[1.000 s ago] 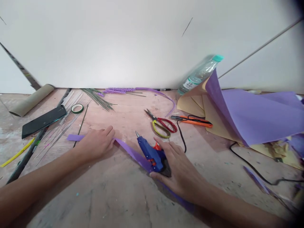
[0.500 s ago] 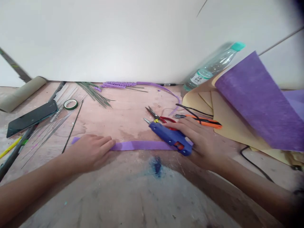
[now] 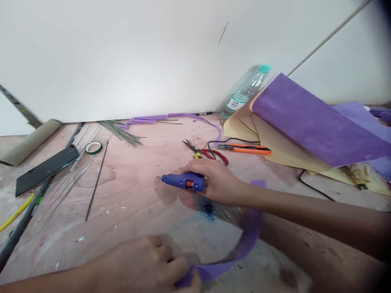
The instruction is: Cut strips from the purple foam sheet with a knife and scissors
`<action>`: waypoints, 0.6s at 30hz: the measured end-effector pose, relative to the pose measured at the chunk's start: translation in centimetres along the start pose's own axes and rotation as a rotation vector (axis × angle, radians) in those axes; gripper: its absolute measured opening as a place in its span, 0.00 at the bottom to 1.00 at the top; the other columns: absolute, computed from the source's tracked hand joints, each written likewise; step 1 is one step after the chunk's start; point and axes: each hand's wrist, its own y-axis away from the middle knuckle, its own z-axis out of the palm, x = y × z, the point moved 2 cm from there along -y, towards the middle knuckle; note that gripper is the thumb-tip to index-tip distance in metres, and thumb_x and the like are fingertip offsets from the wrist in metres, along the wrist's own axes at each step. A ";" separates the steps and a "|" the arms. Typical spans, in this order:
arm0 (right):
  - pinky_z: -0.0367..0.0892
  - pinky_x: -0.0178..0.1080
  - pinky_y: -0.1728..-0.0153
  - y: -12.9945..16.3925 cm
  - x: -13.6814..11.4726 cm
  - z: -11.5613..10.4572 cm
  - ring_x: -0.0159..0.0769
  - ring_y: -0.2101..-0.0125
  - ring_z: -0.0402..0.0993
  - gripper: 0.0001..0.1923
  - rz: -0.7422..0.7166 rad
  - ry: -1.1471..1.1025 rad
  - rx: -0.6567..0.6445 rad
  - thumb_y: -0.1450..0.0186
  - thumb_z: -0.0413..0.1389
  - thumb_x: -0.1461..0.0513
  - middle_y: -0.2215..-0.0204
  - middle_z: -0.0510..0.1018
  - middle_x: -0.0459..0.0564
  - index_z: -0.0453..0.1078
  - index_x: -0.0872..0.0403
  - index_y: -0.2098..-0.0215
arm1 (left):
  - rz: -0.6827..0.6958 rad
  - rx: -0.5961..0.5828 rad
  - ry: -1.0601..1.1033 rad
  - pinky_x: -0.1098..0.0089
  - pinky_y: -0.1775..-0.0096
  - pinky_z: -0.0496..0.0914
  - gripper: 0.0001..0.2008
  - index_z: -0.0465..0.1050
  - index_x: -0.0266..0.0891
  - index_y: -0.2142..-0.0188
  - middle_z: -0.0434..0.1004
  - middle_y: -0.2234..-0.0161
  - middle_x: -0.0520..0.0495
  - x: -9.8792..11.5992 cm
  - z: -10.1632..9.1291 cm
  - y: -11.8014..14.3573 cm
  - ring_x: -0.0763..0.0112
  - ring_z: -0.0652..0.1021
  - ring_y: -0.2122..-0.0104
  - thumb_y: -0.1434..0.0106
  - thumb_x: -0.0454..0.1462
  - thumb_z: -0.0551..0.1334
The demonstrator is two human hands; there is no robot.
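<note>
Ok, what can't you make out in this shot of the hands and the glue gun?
Head view only:
- Glue gun: its handle and trigger are hidden by the right hand.
- Purple strip: its near end disappears under the left hand, which the bottom edge cuts off.
- Bottle: label too small and blurred to read.
- Black cord: its far end runs under the paper sheets.

glue gun [image 3: 183, 180]: blue, orange trigger | strip [image 3: 244, 244]: purple | scissors [image 3: 210, 153]: red and yellow handles | knife [image 3: 249, 149]: orange
</note>
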 end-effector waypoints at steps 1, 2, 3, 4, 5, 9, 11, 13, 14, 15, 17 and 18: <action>0.68 0.39 0.61 -0.2 -0.4 -0.3 0.40 0.62 0.79 0.08 -0.003 0.007 -0.040 0.36 0.61 0.64 0.62 0.84 0.51 0.78 0.53 0.58 | -0.013 -0.017 -0.023 0.64 0.78 0.68 0.13 0.69 0.37 0.47 0.80 0.66 0.52 0.1 0.0 -0.1 0.70 0.77 0.76 0.29 0.36 0.62; 0.67 0.39 0.61 -0.4 -0.9 -0.5 0.40 0.62 0.79 0.08 -0.007 0.013 -0.070 0.36 0.62 0.62 0.62 0.84 0.51 0.78 0.54 0.58 | -0.033 -0.034 -0.043 0.64 0.78 0.68 0.16 0.68 0.36 0.44 0.81 0.64 0.49 0.2 0.0 -0.1 0.69 0.78 0.76 0.29 0.36 0.62; 0.67 0.39 0.61 -0.8 -1.3 -0.7 0.40 0.63 0.79 0.08 -0.009 0.016 -0.083 0.35 0.62 0.60 0.63 0.84 0.51 0.78 0.54 0.58 | -0.057 -0.047 -0.054 0.64 0.79 0.68 0.16 0.69 0.34 0.44 0.82 0.64 0.48 0.3 0.0 -0.1 0.68 0.79 0.75 0.29 0.37 0.62; 0.67 0.39 0.62 -1.2 -1.6 -0.7 0.40 0.63 0.79 0.08 -0.005 0.011 -0.069 0.35 0.62 0.59 0.64 0.83 0.51 0.77 0.54 0.59 | -0.080 -0.056 -0.056 0.64 0.80 0.68 0.15 0.70 0.33 0.46 0.82 0.64 0.46 0.3 0.0 -0.2 0.66 0.80 0.75 0.30 0.39 0.63; 0.67 0.39 0.63 -1.6 -1.9 -0.6 0.40 0.65 0.79 0.08 0.008 0.002 -0.035 0.35 0.62 0.58 0.65 0.83 0.50 0.77 0.54 0.61 | -0.099 -0.059 -0.052 0.63 0.81 0.68 0.15 0.72 0.32 0.49 0.82 0.65 0.46 0.3 0.0 -0.2 0.65 0.80 0.75 0.30 0.40 0.63; 0.67 0.39 0.65 -2.4 -1.5 1.6 0.40 0.67 0.78 0.06 0.073 -0.020 0.168 0.36 0.59 0.60 0.67 0.82 0.50 0.74 0.54 0.63 | -0.106 -0.031 -0.035 0.62 0.80 0.70 0.14 0.72 0.31 0.50 0.82 0.64 0.44 0.1 0.0 -0.2 0.64 0.81 0.74 0.29 0.40 0.62; 0.68 0.42 0.61 -2.3 -0.8 2.6 0.43 0.64 0.78 0.08 0.055 -0.015 0.229 0.37 0.57 0.59 0.65 0.82 0.52 0.74 0.53 0.61 | -0.095 0.008 -0.035 0.62 0.80 0.71 0.17 0.69 0.32 0.44 0.81 0.64 0.47 0.0 0.3 -0.2 0.66 0.80 0.76 0.29 0.37 0.62; 0.67 0.45 0.59 -2.4 -0.1 2.7 0.45 0.62 0.77 0.10 0.018 -0.004 0.271 0.38 0.57 0.58 0.64 0.82 0.54 0.73 0.53 0.60 | -0.088 0.043 -0.022 0.62 0.81 0.70 0.19 0.66 0.34 0.40 0.80 0.66 0.51 -0.1 0.8 -0.3 0.66 0.78 0.79 0.29 0.36 0.61; 0.67 0.45 0.59 -2.7 0.3 2.4 0.45 0.63 0.77 0.10 0.000 0.020 0.280 0.38 0.58 0.58 0.64 0.82 0.54 0.74 0.52 0.59 | -0.089 0.049 -0.015 0.62 0.82 0.69 0.20 0.66 0.35 0.40 0.80 0.67 0.52 -0.2 1.1 -0.4 0.67 0.78 0.79 0.29 0.36 0.61; 0.67 0.46 0.59 -3.1 0.6 1.8 0.46 0.63 0.77 0.10 -0.021 0.050 0.280 0.38 0.59 0.57 0.65 0.82 0.54 0.74 0.52 0.59 | -0.092 0.058 -0.009 0.62 0.82 0.68 0.19 0.67 0.35 0.40 0.80 0.68 0.52 -0.2 1.3 -0.5 0.67 0.77 0.80 0.29 0.36 0.62; 0.66 0.46 0.60 -4.5 1.1 0.3 0.46 0.64 0.77 0.10 -0.056 0.122 0.242 0.37 0.58 0.56 0.67 0.82 0.53 0.74 0.51 0.60 | -0.102 0.089 -0.019 0.63 0.84 0.65 0.16 0.70 0.33 0.44 0.79 0.70 0.52 -0.1 1.6 -0.8 0.68 0.76 0.82 0.30 0.35 0.62; 0.66 0.46 0.60 -5.3 1.3 -0.5 0.46 0.65 0.77 0.10 -0.074 0.139 0.205 0.37 0.57 0.55 0.67 0.82 0.53 0.75 0.50 0.60 | -0.116 0.103 -0.039 0.64 0.85 0.64 0.15 0.71 0.31 0.46 0.79 0.71 0.51 -0.2 1.6 -0.9 0.69 0.75 0.82 0.30 0.34 0.62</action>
